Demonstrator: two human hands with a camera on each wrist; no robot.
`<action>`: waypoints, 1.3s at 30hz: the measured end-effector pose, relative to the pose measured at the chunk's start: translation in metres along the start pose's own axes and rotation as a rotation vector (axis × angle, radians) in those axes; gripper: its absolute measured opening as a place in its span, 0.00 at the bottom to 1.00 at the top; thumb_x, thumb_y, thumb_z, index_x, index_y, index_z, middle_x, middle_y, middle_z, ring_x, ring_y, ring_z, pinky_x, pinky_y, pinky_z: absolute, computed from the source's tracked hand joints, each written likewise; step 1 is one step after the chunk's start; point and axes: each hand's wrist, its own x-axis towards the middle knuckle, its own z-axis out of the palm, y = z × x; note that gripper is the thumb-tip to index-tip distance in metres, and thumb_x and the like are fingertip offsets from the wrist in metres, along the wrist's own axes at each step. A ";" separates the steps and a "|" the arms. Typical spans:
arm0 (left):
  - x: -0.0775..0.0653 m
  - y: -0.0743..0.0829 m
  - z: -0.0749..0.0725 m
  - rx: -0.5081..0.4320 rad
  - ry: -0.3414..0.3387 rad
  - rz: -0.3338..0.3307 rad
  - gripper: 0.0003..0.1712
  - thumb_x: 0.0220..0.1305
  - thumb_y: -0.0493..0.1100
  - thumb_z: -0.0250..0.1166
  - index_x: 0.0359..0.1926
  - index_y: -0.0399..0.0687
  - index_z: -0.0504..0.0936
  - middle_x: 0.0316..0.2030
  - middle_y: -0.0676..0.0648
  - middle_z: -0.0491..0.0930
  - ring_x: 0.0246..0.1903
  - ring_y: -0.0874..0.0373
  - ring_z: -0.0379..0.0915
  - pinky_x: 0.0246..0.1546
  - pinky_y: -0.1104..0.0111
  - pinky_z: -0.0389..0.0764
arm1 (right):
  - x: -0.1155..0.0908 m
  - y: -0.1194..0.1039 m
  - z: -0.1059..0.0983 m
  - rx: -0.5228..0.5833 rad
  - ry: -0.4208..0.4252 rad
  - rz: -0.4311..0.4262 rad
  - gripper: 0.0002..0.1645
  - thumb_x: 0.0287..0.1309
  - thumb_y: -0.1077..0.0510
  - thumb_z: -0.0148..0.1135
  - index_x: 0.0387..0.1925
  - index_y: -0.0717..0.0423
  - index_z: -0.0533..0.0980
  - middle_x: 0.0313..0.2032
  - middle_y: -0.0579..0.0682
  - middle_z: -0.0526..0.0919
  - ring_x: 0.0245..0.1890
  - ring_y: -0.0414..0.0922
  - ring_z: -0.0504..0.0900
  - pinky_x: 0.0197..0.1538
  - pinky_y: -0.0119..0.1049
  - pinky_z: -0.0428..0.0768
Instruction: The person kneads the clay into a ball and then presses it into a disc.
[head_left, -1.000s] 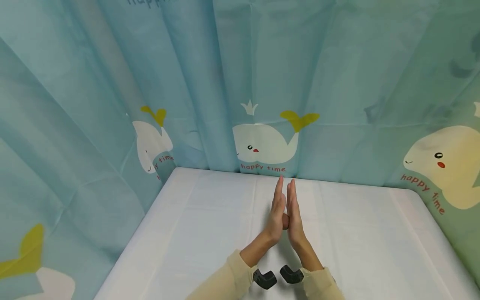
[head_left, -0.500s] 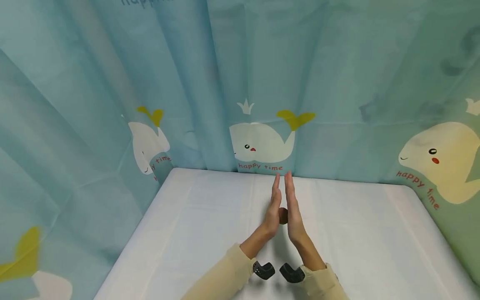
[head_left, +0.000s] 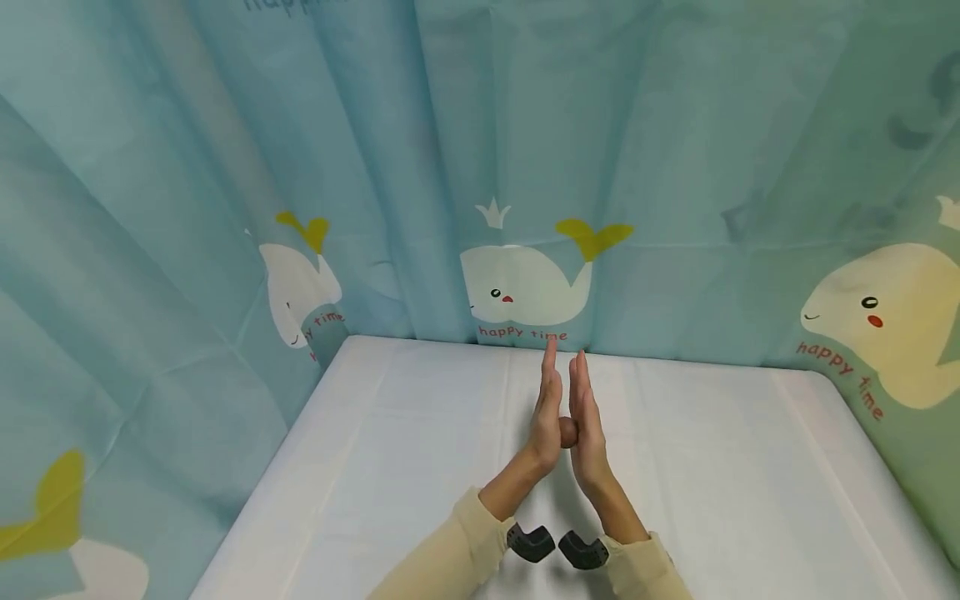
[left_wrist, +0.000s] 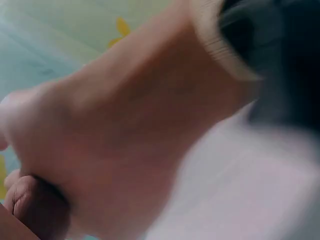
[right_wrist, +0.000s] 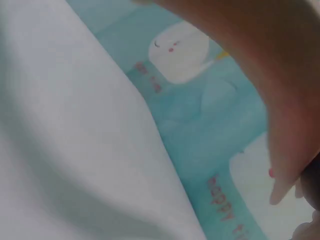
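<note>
A small round brown ball [head_left: 568,432], creased like modelling clay in the left wrist view, is held between two facing palms above the table. My left hand [head_left: 547,421] presses it from the left, fingers straight and pointing away from me. From the other side my right hand [head_left: 588,429] presses with straight fingers too. The left fingertips reach slightly farther forward than the right ones. In the left wrist view the ball [left_wrist: 47,215] shows at the lower left beside the palm. Only a dark edge of the ball [right_wrist: 312,184] appears in the right wrist view.
A white-covered table [head_left: 420,467] lies under the hands. Behind it and to the sides hangs a blue-green curtain [head_left: 390,150] printed with whales. Black wrist devices [head_left: 531,543] sit at both cream sleeve cuffs.
The palms slide against each other around the ball. Half a second ago the right hand was farther forward; now it has drawn back and the left has moved forward.
</note>
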 end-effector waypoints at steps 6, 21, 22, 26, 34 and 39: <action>0.017 -0.001 -0.011 0.137 0.018 0.038 0.37 0.82 0.60 0.29 0.84 0.54 0.39 0.82 0.53 0.37 0.80 0.55 0.32 0.76 0.45 0.38 | -0.010 -0.005 0.014 -0.001 -0.016 -0.021 0.35 0.81 0.42 0.16 0.83 0.40 0.32 0.82 0.41 0.31 0.81 0.43 0.28 0.78 0.48 0.31; -0.016 -0.014 0.009 0.059 -0.055 0.021 0.36 0.81 0.58 0.32 0.84 0.57 0.38 0.82 0.55 0.37 0.80 0.58 0.32 0.77 0.51 0.40 | 0.005 -0.014 -0.007 -0.112 0.032 -0.051 0.34 0.81 0.43 0.19 0.83 0.34 0.35 0.82 0.37 0.36 0.81 0.40 0.32 0.76 0.56 0.32; -0.018 -0.012 0.010 0.055 -0.054 0.026 0.36 0.81 0.58 0.32 0.84 0.58 0.38 0.82 0.55 0.37 0.80 0.58 0.32 0.77 0.51 0.39 | 0.005 -0.012 -0.008 -0.096 0.029 -0.042 0.34 0.81 0.43 0.19 0.83 0.36 0.34 0.82 0.38 0.35 0.81 0.40 0.32 0.77 0.53 0.34; -0.018 -0.003 0.012 0.110 -0.075 0.070 0.38 0.81 0.58 0.32 0.84 0.51 0.38 0.83 0.52 0.37 0.80 0.55 0.31 0.78 0.52 0.38 | 0.000 -0.002 -0.010 -0.052 0.041 -0.055 0.35 0.82 0.44 0.17 0.83 0.46 0.33 0.82 0.45 0.33 0.81 0.44 0.31 0.77 0.34 0.43; 0.003 -0.006 -0.001 0.120 -0.052 0.043 0.40 0.81 0.61 0.29 0.83 0.48 0.37 0.83 0.49 0.36 0.80 0.57 0.30 0.76 0.45 0.36 | -0.015 -0.003 0.011 -0.123 0.046 -0.098 0.34 0.82 0.46 0.17 0.83 0.42 0.37 0.82 0.43 0.34 0.80 0.41 0.29 0.77 0.35 0.34; 0.001 -0.018 -0.001 0.191 -0.069 0.019 0.41 0.80 0.64 0.28 0.83 0.49 0.39 0.82 0.47 0.37 0.80 0.52 0.32 0.74 0.39 0.35 | -0.013 -0.010 0.011 -0.185 0.075 -0.074 0.34 0.81 0.43 0.18 0.83 0.39 0.40 0.82 0.41 0.36 0.80 0.42 0.26 0.74 0.60 0.24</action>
